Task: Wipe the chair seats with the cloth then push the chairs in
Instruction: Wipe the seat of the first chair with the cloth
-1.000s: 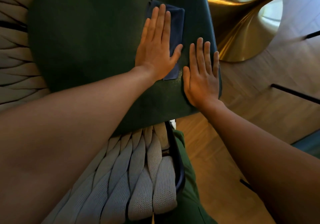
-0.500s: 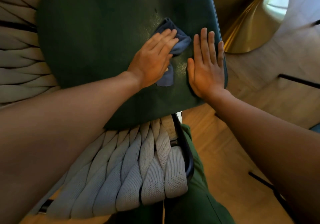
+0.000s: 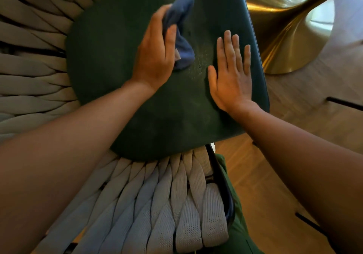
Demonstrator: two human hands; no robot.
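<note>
I've got the blue cloth (image 3: pixel 181 32) bunched in my left hand (image 3: pixel 155 51) over the middle of the dark green seat (image 3: pixel 110 57), while my right hand (image 3: pixel 230 73) lies flat and spread near its edge, probably steadying the chair.

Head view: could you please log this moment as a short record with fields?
seat: dark green chair seat, seen from above
cloth: blue cloth, bunched up
left hand: left hand gripping the cloth over the seat
right hand: right hand flat, open, palm down near the seat's edge
chair back: woven grey straps
nearby: brass table base
</note>
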